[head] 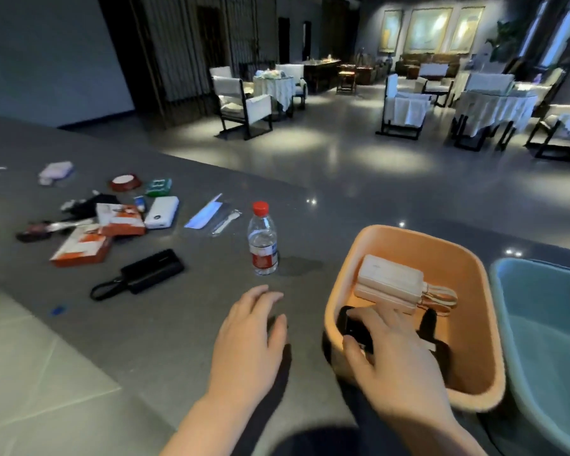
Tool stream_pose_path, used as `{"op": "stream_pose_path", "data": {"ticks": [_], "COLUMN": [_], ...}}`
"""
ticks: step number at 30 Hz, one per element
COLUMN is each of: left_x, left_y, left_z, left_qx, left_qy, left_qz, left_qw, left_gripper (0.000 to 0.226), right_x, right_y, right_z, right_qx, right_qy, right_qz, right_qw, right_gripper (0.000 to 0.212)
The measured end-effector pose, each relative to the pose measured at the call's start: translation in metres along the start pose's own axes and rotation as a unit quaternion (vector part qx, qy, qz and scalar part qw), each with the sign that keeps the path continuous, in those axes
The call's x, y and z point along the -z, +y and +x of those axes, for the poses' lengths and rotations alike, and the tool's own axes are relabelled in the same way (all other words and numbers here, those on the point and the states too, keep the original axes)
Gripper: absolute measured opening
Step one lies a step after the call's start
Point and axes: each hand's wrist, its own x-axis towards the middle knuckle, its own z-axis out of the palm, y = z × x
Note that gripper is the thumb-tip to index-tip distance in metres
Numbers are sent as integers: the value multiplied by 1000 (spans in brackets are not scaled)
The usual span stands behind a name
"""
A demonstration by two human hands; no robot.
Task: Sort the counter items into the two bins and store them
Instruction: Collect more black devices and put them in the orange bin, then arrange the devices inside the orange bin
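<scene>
- The step in hand appears to be placing a dark device (356, 329) into the orange bin (474, 258); the right hand (399, 353) is inside the bin, low at its near-left corner.
- The right hand's fingers (359, 312) are curled over the dark device, thumb on its near side, so they are clamped on it; whether it already rests on the bin floor cannot be told.
- Recommended: lower the device until it sits flat on the bin floor, beside the cream power bank (389, 279) and not on top of its looped cord, then spread the fingers and lift straight up.
- Keep the wrist clear of the bin's near rim when lifting out; a snag there would likely shift the bin toward the blue bin (540, 324), which stands just beside it on the right.
- The left hand (250, 337) hovers over or rests on the surface (178, 324) left of the bin, fingers apart and relaxed, holding nothing; it is free to steady the bin.
- The dark device is small, black and rounded at its corners, mostly covered by the hand; its exact type cannot be told.
- A second dark object lies at the bin's floor to the right of the hand.
- Unsorted items remain on the surface: a water bottle (262, 240) standing upright, a black power bank (152, 269) with strap, a white power bank (162, 212) and orange boxes (83, 248).
</scene>
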Motion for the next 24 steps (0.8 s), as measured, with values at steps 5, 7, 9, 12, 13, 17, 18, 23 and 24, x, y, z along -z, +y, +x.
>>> {"op": "stream_pose_path", "data": {"ticks": [5,7,9,12,13,17,18,23,24], "left_x": [57,81,105,141,153,196,205,225,225], "left_y": [-61,-90,-118,-158,-171,-228,-241,-287,-293], "left_z": [-28,-38,-47,-53,-54,-50,-48,-35,-31], "left_qx": [63,92,117,139,141,138,137,139,136], "left_qy": [45,65,82,83,80,78,78,69,63], "left_qz": [47,54,53,60,65,73,76,61,54], "left_qw": [996,992,988,985,985,985,985,986,987], "left_gripper": [32,32,32,33,33,33,34,34,34], "right_x": [-32,-47,-63,-88,-97,-136,-146,-186,-191], "right_y": [-71,-101,-132,-181,-197,-250,-259,-276,-274], "right_z": [7,7,9,16,20,42,49,96,108], "right_qx": [77,115,137,144,143,135,130,100,99], "right_qy": [-12,-29,-37,-32,-33,-43,-44,-109,-131], "right_qz": [11,16,21,32,37,42,41,20,6], "right_qw": [997,993,990,988,988,989,990,989,986], "right_gripper": [42,39,38,37,37,36,36,41,44]}}
